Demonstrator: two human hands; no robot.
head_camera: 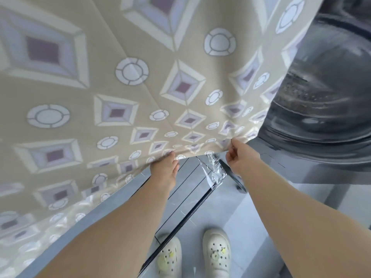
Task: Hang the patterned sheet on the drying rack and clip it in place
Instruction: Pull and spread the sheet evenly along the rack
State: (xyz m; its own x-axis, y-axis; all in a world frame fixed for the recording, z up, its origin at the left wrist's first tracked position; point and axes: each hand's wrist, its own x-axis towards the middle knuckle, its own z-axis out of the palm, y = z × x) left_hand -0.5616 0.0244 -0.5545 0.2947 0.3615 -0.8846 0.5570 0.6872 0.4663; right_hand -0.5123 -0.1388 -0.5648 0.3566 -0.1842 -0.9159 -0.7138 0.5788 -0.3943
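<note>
So that it hangs flat, the sheet [124, 93] is pinched at its lower edge by the right hand [237, 157], while the left hand [166, 167] grips it alongside.

Soft, even daylight fills the room; it glows through the patterned sheet [140, 77], washing out its lower left edge. The glossy floor [251, 207] mirrors things faintly, and a strip of clear plastic [212, 173] glints. Shadows are weak. The wide lens bends the edges, and the dark drum [331, 87] at right smears with blur.
</note>
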